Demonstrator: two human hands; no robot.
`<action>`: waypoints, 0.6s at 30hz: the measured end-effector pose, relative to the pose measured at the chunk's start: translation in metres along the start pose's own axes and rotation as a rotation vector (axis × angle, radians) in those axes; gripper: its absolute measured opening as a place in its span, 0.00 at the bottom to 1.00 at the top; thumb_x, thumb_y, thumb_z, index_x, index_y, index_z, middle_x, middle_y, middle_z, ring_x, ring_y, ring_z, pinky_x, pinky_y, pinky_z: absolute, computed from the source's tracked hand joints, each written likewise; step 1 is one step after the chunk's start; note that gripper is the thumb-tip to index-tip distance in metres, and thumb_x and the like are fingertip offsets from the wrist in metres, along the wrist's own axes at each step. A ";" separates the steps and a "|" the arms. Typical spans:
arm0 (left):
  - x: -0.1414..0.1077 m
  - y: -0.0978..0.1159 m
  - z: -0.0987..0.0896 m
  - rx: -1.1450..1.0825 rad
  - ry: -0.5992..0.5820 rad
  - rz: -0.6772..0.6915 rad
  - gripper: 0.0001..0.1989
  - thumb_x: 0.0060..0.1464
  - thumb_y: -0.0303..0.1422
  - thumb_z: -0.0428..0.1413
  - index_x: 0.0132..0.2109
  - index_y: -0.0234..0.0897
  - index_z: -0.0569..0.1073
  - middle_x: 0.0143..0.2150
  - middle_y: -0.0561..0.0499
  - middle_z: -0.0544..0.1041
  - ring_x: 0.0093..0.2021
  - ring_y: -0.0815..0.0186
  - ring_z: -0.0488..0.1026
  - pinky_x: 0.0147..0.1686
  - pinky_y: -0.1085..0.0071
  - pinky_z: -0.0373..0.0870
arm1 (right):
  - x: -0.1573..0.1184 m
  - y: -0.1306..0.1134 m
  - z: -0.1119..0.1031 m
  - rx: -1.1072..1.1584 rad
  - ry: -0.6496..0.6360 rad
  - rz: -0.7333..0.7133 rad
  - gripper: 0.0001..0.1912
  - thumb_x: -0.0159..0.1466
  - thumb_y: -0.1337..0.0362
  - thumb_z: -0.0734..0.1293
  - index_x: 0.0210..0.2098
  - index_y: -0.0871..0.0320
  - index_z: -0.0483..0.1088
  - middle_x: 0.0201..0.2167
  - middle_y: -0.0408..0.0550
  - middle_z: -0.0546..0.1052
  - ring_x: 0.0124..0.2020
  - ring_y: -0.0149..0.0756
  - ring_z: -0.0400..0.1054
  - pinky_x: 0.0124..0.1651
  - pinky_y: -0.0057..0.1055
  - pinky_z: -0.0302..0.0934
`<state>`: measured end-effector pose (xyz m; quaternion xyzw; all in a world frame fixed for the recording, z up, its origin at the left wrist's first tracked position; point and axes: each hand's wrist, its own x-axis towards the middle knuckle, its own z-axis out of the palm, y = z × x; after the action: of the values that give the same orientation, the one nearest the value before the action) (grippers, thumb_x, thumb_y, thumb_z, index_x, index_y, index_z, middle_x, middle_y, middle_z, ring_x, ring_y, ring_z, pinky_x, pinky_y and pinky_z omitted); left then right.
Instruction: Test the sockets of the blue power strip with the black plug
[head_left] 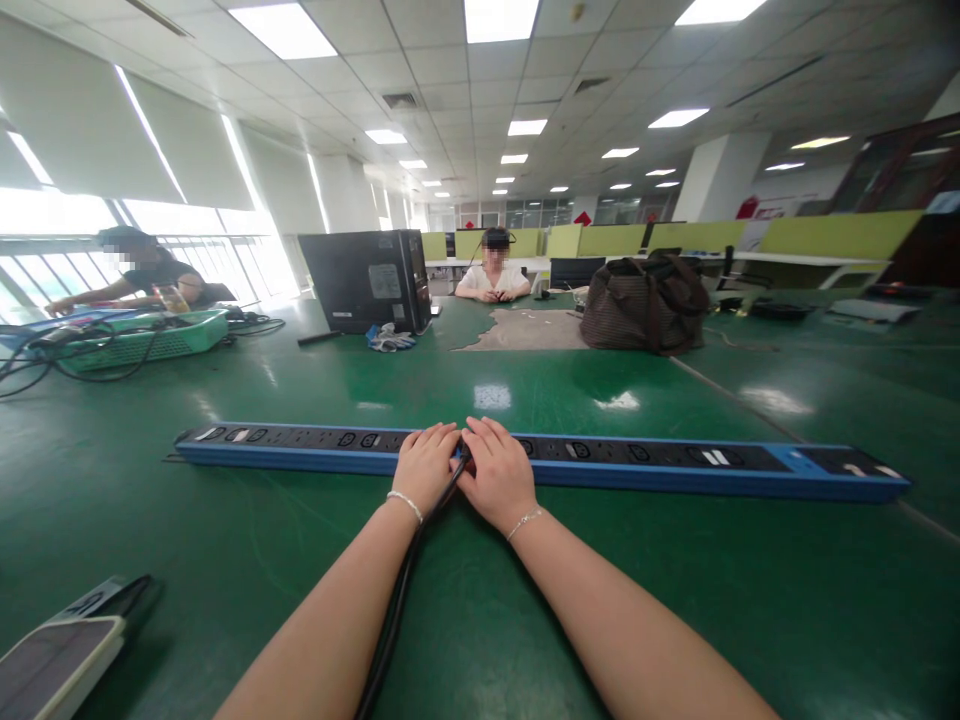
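A long blue power strip (637,470) with a black socket face lies across the green table in front of me. My left hand (426,465) and my right hand (497,470) rest side by side over its middle. Fingers of both lie together across the top, with the thumbs close to each other at the near side. Between them runs a black power cable (405,590), which comes up from the table's near side along my left forearm. Its upper end reaches the strip between the hands; the plug itself is mostly hidden by my fingers.
Farther back stand a black computer case (365,282), grey-blue gloves (390,338) and a brown bag (641,305). A green basket (142,340) with cables is at left. A pale device (64,665) lies near left. One person (493,275) sits opposite, another (150,265) at left.
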<state>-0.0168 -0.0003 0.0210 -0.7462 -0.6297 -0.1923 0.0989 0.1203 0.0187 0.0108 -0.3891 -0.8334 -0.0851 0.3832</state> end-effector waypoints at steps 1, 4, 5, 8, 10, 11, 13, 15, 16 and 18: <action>0.000 0.000 0.000 0.000 0.001 -0.002 0.19 0.53 0.29 0.46 0.52 0.41 0.68 0.58 0.49 0.69 0.58 0.61 0.62 0.56 0.61 0.56 | 0.001 -0.001 -0.001 -0.005 -0.007 0.002 0.20 0.61 0.57 0.60 0.49 0.61 0.69 0.52 0.54 0.71 0.55 0.41 0.58 0.55 0.38 0.54; 0.000 0.001 0.000 0.000 -0.001 -0.007 0.18 0.53 0.31 0.47 0.52 0.42 0.68 0.57 0.48 0.69 0.58 0.60 0.62 0.56 0.60 0.56 | 0.004 -0.003 -0.003 -0.001 -0.026 0.019 0.17 0.61 0.60 0.60 0.46 0.60 0.70 0.47 0.53 0.73 0.51 0.39 0.62 0.54 0.36 0.55; 0.000 0.001 -0.001 -0.001 -0.002 -0.008 0.18 0.53 0.32 0.47 0.52 0.42 0.68 0.57 0.48 0.69 0.59 0.60 0.62 0.56 0.60 0.56 | 0.005 -0.004 -0.003 0.006 -0.026 0.028 0.16 0.60 0.61 0.61 0.46 0.59 0.70 0.47 0.52 0.74 0.50 0.39 0.63 0.54 0.35 0.55; 0.000 0.002 -0.002 -0.006 -0.003 -0.005 0.18 0.53 0.32 0.48 0.52 0.41 0.68 0.58 0.48 0.69 0.59 0.60 0.62 0.56 0.61 0.56 | 0.004 -0.003 -0.002 0.054 -0.033 0.057 0.16 0.60 0.62 0.61 0.46 0.60 0.69 0.48 0.52 0.73 0.48 0.37 0.65 0.53 0.33 0.57; 0.000 0.002 -0.002 -0.009 -0.003 -0.002 0.19 0.53 0.33 0.48 0.52 0.41 0.68 0.58 0.48 0.69 0.58 0.60 0.62 0.56 0.60 0.56 | 0.003 -0.002 0.000 0.082 -0.045 0.076 0.17 0.60 0.63 0.61 0.47 0.59 0.69 0.49 0.51 0.72 0.49 0.36 0.65 0.52 0.31 0.57; 0.000 0.002 -0.002 -0.010 -0.004 -0.002 0.19 0.52 0.32 0.49 0.52 0.42 0.68 0.58 0.48 0.69 0.58 0.60 0.63 0.56 0.60 0.56 | 0.002 -0.001 0.000 0.089 -0.053 0.083 0.17 0.60 0.63 0.61 0.48 0.59 0.68 0.50 0.51 0.71 0.49 0.36 0.65 0.52 0.31 0.58; 0.000 0.002 -0.003 -0.011 -0.006 -0.005 0.19 0.52 0.32 0.49 0.52 0.42 0.68 0.57 0.47 0.69 0.58 0.60 0.63 0.56 0.60 0.56 | 0.000 0.000 0.002 0.089 -0.069 0.095 0.18 0.59 0.63 0.61 0.49 0.57 0.68 0.51 0.50 0.71 0.50 0.37 0.64 0.53 0.33 0.58; 0.000 0.002 -0.003 -0.013 -0.015 -0.009 0.20 0.51 0.31 0.49 0.52 0.42 0.68 0.58 0.47 0.69 0.59 0.60 0.62 0.56 0.60 0.56 | 0.000 0.001 0.002 0.086 -0.083 0.103 0.19 0.59 0.63 0.61 0.49 0.56 0.68 0.52 0.50 0.71 0.51 0.37 0.64 0.53 0.34 0.57; 0.000 0.002 -0.004 -0.014 -0.020 -0.010 0.20 0.51 0.31 0.49 0.53 0.42 0.67 0.58 0.47 0.69 0.59 0.60 0.62 0.57 0.60 0.56 | 0.001 0.001 0.002 0.086 -0.089 0.106 0.19 0.59 0.64 0.61 0.50 0.56 0.67 0.52 0.50 0.71 0.51 0.37 0.64 0.53 0.34 0.57; 0.000 0.003 -0.005 -0.019 -0.027 -0.012 0.21 0.51 0.32 0.50 0.53 0.42 0.67 0.58 0.46 0.68 0.59 0.60 0.62 0.57 0.60 0.55 | 0.004 0.000 0.001 0.081 -0.108 0.123 0.23 0.59 0.64 0.60 0.54 0.56 0.64 0.52 0.49 0.71 0.50 0.37 0.65 0.52 0.34 0.58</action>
<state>-0.0145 -0.0025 0.0257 -0.7459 -0.6334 -0.1888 0.0819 0.1185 0.0214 0.0127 -0.4277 -0.8302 -0.0066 0.3574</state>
